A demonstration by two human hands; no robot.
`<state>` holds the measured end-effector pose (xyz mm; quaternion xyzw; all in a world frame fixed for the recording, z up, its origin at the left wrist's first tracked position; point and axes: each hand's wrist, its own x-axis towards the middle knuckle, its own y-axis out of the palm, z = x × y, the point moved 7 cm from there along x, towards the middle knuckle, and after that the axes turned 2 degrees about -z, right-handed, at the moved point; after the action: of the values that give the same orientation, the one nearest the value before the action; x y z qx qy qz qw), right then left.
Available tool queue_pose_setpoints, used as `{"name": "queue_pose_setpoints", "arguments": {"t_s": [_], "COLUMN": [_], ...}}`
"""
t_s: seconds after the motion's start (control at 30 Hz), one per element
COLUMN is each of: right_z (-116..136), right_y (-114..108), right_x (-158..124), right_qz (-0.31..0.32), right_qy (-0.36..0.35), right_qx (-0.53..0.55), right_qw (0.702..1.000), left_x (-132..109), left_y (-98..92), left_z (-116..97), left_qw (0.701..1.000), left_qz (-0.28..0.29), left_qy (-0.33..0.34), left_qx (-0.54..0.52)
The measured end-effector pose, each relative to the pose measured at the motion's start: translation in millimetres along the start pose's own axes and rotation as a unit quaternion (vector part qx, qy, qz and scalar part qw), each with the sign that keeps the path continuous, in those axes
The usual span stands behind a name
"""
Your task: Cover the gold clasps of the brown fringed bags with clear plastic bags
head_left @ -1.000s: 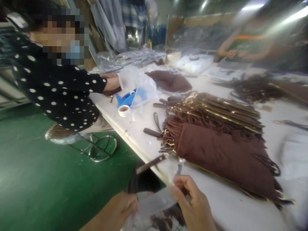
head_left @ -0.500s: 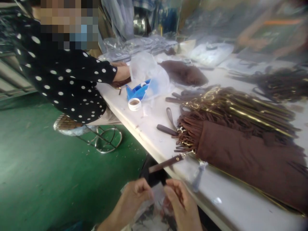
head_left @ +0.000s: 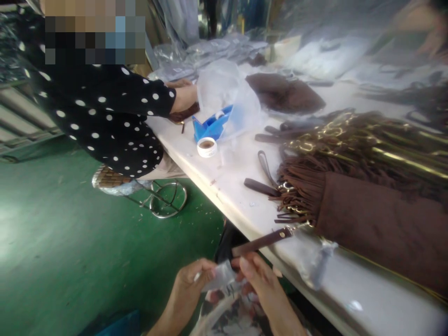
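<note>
Low in the view, my left hand (head_left: 191,284) pinches the left side of a small clear plastic piece (head_left: 221,275). My right hand (head_left: 261,282) has its fingers closed on the right side of the same piece. Both hands are beside the front edge of the white table (head_left: 241,210), over my lap. Just above my right hand, a dark brown strap (head_left: 262,241) with a metal stud hangs past the table edge. It is clipped to a brown fringed bag (head_left: 378,214) lying on the table.
A person in a dotted black sleeve (head_left: 119,98) sits across the left side. Near that person are a blue holder (head_left: 212,125), a white round tub (head_left: 206,147) and a clear plastic bag (head_left: 245,100). Gold-trimmed brown bags (head_left: 381,149) lie behind. A stool (head_left: 114,179) stands on the green floor.
The view has shifted, so the table items appear farther right. My left hand has moved slightly left, and the plastic piece shows more clearly between my hands.
</note>
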<state>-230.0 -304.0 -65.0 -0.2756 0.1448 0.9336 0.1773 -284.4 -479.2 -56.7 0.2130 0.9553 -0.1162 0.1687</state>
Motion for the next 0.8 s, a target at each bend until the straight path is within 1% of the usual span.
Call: {"name": "queue_pose_setpoints", "arguments": {"t_s": [0.07,0.1,0.2,0.3,0.4,0.5,0.53,0.57,0.6,0.7,0.73,0.8], "right_z": [-7,-10,-7,3,10,12,11,10,9,5,3,0], "right_y": [7,8,8,8,8,5,4,4,3,1,0,-2], "right_x": [-5,-7,-9,-9,-10,-8,-7,-6,-5,-1,0,3], "right_qz": [0.049,0.063,0.065,0.067,0.078,0.062,0.057,0.051,0.048,0.039,0.038,0.037], "right_qy": [0.015,0.016,-0.007,-0.03,-0.038,-0.049,-0.05,-0.05,-0.048,-0.043,-0.04,-0.032], "right_qx": [-0.008,-0.021,-0.077,-0.121,-0.186,-0.238,-0.243,-0.243,-0.239,-0.221,-0.215,-0.204], "right_qw": [0.999,0.998,0.995,0.99,0.979,0.968,0.967,0.967,0.969,0.974,0.975,0.978], "left_x": [1,2,4,4,3,0,0,0,2,6,6,7], "left_y": [-0.1,1.2,5.6,5.0,1.6,3.3,4.5,5.5,5.8,7.9,9.9,14.3], "left_z": [3,3,0,-2,-6,-14,-16,-16,-13,4,8,11], "left_qw": [1.0,1.0,1.0,0.999,0.991,0.97,0.965,0.965,0.969,0.989,0.992,0.996], "left_qz": [-0.004,-0.002,0.012,0.02,0.021,0.029,0.028,0.026,0.021,0.017,0.022,0.032], "left_qy": [0.001,0.003,0.016,0.041,0.096,0.18,0.195,0.192,0.17,0.049,0.019,-0.01], "left_qx": [-0.011,-0.017,-0.024,0.014,0.093,0.16,0.173,0.179,0.178,0.14,0.119,0.083]}}
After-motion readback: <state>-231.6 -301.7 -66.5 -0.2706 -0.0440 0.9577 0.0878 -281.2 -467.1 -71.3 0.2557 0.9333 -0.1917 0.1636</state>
